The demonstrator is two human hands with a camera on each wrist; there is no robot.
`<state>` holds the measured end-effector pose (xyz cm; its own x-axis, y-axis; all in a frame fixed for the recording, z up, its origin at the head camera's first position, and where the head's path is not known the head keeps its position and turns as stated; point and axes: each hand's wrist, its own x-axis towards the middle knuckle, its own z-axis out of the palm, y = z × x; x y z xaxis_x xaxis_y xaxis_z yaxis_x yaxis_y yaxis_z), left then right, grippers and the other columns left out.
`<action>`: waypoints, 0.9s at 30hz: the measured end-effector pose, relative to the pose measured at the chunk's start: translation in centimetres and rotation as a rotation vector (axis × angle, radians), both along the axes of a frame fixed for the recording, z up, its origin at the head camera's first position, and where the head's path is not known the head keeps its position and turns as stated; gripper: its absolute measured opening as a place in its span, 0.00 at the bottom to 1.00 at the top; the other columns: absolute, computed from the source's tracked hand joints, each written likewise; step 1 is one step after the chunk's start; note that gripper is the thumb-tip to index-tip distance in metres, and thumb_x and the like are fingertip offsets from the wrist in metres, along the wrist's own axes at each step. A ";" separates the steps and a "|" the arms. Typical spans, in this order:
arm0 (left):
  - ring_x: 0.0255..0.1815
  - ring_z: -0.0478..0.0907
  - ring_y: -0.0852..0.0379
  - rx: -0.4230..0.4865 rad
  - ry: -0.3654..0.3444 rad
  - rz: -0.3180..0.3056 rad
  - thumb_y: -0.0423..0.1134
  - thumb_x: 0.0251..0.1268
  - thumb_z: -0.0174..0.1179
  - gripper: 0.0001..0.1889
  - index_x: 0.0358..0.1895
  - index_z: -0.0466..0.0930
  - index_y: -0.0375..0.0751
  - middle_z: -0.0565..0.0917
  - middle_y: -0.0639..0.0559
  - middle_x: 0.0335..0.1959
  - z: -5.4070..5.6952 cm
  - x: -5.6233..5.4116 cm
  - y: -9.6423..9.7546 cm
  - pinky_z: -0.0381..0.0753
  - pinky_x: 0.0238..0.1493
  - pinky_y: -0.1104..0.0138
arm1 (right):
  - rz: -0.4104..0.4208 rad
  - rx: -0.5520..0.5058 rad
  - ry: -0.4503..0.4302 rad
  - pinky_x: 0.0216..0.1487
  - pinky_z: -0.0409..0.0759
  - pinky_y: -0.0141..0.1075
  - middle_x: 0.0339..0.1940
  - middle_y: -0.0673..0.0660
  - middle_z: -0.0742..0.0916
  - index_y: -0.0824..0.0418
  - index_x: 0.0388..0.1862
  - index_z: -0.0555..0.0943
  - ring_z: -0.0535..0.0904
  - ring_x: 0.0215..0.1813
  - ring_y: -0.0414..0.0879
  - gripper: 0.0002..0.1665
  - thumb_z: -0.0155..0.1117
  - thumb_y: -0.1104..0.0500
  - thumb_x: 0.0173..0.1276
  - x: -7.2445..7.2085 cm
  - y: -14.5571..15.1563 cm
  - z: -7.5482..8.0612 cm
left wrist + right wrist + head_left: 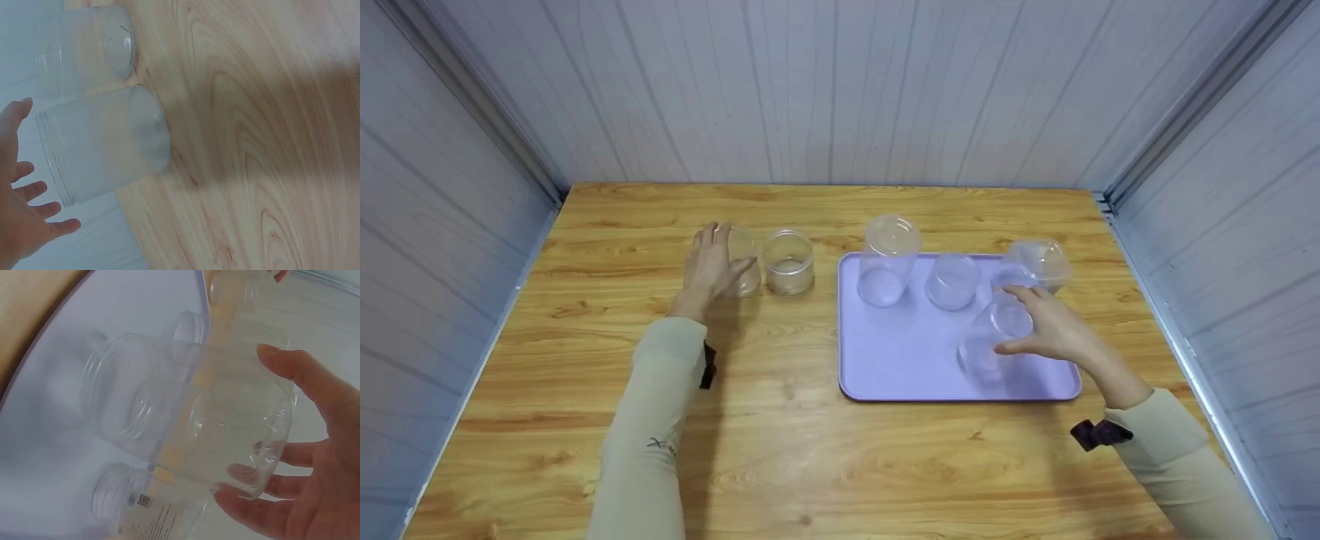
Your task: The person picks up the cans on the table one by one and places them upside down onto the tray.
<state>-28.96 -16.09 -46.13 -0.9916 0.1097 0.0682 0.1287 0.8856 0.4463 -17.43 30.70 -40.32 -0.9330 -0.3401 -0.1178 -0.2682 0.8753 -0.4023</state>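
My left hand (709, 264) reaches around the top of a clear plastic jar (104, 146) on the wooden table. In the left wrist view its fingers are spread beside the jar's threaded rim. A second clear jar (788, 262) stands just to the right of that one. Over the lilac tray (900, 367), my right hand (1054, 330) grips a clear plastic jar (185, 410) between thumb and fingers near its closed end. That jar's threaded mouth faces down toward the tray, close over or on its surface.
On the tray's back part stand a tall clear jar (889, 259), a shorter clear jar (953, 282) and another clear jar (1041, 262) at the back right corner, bearing a printed label (149, 520). Panelled walls (825, 90) enclose the table's back and sides.
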 end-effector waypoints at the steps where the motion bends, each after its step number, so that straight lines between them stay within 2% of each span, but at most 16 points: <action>1: 0.63 0.49 0.35 0.006 -0.009 0.009 0.50 0.57 0.57 0.37 0.64 0.54 0.31 0.54 0.31 0.63 0.0 0.0 0.0 0.58 0.56 0.43 | -0.002 0.002 -0.008 0.53 0.64 0.58 0.59 0.73 0.66 0.71 0.62 0.60 0.65 0.56 0.67 0.57 0.72 0.42 0.40 0.0 0.2 0.1; 6: 0.64 0.47 0.33 0.031 -0.049 0.036 0.52 0.55 0.57 0.40 0.65 0.52 0.32 0.51 0.30 0.64 -0.2 -0.1 0.3 0.55 0.57 0.42 | -0.020 0.019 -0.044 0.52 0.64 0.59 0.60 0.74 0.64 0.72 0.63 0.58 0.64 0.55 0.68 0.59 0.72 0.41 0.40 0.1 1.3 0.2; 13: 0.64 0.45 0.31 0.013 -0.082 0.080 0.52 0.54 0.58 0.41 0.66 0.50 0.33 0.49 0.30 0.64 -0.2 -0.5 0.2 0.55 0.55 0.40 | -0.044 0.054 -0.058 0.48 0.66 0.60 0.58 0.76 0.65 0.71 0.63 0.57 0.66 0.52 0.71 0.60 0.70 0.38 0.40 0.2 2.7 0.4; 22: 0.64 0.45 0.31 -0.022 -0.130 0.072 0.55 0.51 0.60 0.48 0.67 0.43 0.31 0.46 0.28 0.64 -0.6 -0.8 -0.3 0.56 0.57 0.43 | -0.077 0.064 -0.097 0.47 0.65 0.62 0.55 0.77 0.68 0.70 0.65 0.55 0.65 0.53 0.71 0.59 0.71 0.41 0.42 -0.1 4.0 -0.1; 27: 0.63 0.48 0.32 -0.029 -0.125 0.083 0.56 0.50 0.60 0.49 0.67 0.42 0.32 0.48 0.28 0.64 -0.7 -1.0 -0.2 0.60 0.55 0.44 | -0.090 0.073 -0.105 0.48 0.64 0.62 0.55 0.78 0.67 0.72 0.64 0.55 0.63 0.54 0.72 0.59 0.71 0.42 0.42 -0.3 4.6 -0.3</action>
<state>-30.00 -16.32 -46.80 -0.9979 0.0276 -0.0581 0.0001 0.9036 0.4283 -17.75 35.29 -40.60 -0.9406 -0.2421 -0.2380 -0.1467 0.9221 -0.3582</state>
